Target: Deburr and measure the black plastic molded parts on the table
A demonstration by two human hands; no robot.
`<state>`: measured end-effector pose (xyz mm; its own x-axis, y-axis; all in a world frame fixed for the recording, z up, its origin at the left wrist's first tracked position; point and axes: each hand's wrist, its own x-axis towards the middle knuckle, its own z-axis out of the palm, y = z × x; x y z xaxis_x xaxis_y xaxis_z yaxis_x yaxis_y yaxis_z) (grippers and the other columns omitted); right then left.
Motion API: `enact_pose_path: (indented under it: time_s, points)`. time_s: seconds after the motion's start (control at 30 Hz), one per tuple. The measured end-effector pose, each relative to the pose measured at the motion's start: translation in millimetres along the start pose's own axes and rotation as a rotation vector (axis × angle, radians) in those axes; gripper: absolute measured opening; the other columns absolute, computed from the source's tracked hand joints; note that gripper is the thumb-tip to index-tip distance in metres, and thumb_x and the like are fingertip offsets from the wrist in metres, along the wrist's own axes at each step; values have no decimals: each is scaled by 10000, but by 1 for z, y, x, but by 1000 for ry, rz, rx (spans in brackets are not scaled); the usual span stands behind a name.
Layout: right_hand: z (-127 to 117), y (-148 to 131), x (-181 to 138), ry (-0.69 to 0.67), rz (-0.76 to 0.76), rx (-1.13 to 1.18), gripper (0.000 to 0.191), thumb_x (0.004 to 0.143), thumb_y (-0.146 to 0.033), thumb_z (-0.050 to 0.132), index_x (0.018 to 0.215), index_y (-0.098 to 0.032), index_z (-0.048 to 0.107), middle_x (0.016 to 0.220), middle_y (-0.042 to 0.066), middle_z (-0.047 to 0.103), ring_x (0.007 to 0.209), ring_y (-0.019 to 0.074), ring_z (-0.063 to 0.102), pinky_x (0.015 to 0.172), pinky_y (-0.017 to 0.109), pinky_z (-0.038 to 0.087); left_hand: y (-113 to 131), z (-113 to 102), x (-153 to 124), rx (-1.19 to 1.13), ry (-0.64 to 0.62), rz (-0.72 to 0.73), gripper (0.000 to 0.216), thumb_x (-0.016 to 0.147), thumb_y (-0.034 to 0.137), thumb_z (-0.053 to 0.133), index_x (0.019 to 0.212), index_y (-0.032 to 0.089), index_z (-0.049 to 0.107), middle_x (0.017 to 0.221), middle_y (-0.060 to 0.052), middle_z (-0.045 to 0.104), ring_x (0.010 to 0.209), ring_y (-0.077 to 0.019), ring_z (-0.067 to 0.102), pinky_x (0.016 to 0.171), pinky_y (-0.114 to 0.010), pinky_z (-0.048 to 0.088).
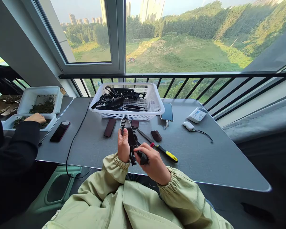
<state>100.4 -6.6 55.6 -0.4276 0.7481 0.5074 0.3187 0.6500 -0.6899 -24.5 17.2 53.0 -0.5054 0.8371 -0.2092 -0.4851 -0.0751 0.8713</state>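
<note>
Nearest, two forearms in pale green jacket sleeves (113, 167) rise from the bottom of the view and bend inward, with elastic cuffs gathered at the wrists. The left hand (123, 145) stands upright at 12 o'clock, its grip clenched around a black plastic part (131, 140), while the right hand (152, 162) comes across from 4 o'clock, palm turned down, its grip closed on the part's lower end. The part is held up in both hands just above the table (205, 159), tilted and not touching it. Just beside the right hand at 2 o'clock lies a screwdriver (168, 155) with a yellow-and-black handle, its shaft pointing toward 10 o'clock. Beyond the hands lie two dark reddish strips (110, 127) and a small dark piece (156, 135). At 12 o'clock, a white plastic basket (152, 95) holds a heap of similar black plastic parts (109, 103), with a smartphone (167, 112) beside it. At 2 o'clock sit a white mouse (188, 126) and a white device (197, 114). At 10 o'clock, a co-worker's hand (34, 118) rests in a white tray (30, 122) of dark green leaves. Farther off, a black railing (181, 75) crosses the window.
</note>
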Motion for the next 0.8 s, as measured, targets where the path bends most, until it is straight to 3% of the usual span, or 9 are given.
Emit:
enact_pose_path:
  time_s: [0.1,0.17,0.3,0.43,0.5,0.67,0.8]
  points:
    - [-3,0,-2,-154,-7,59,127,822,-102,543,788,-183,635,716,27,614,610,131,585,564,233,487,3,-2,5,70,137,64,351,723,527,706,866,219,619,887,-13,667,886,-160,624,805,-245,468]
    - [-4,-1,-3,-116,6,87,119,832,-109,545,811,-186,633,728,25,616,621,127,587,580,232,487,4,-2,8,118,171,109,332,749,526,681,869,221,628,905,-20,668,968,-180,610,869,-259,448]
    - [1,-2,-3,-28,-23,71,155,854,-108,523,930,-191,629,819,48,616,680,137,600,629,245,503,-1,-3,9,106,99,70,402,758,570,640,930,207,632,901,-26,669,947,-186,620,848,-273,463]
    - [2,2,-6,-224,-63,32,234,803,-56,516,956,-199,622,781,32,591,638,139,571,588,237,483,-7,-6,10,69,67,52,458,756,584,629,1009,201,623,973,-46,679,963,-192,629,840,-287,484]
    - [1,3,-7,-254,-78,40,252,787,-44,520,956,-201,621,772,26,583,627,136,562,579,232,476,-8,-6,10,87,85,50,453,771,579,616,1026,204,622,1011,-53,681,996,-199,624,871,-298,477]
    - [4,-1,-7,-117,-68,93,200,847,-82,513,956,-207,624,834,47,607,710,143,597,638,238,498,-5,-4,8,131,152,34,400,787,550,618,990,206,637,1013,-44,685,1008,-194,618,898,-286,450]
    - [5,-2,-12,-286,-48,9,198,793,-61,529,893,-196,633,806,43,610,659,144,589,609,241,493,0,-5,12,69,150,67,342,776,517,645,907,201,645,904,-20,684,866,-150,632,790,-240,472]
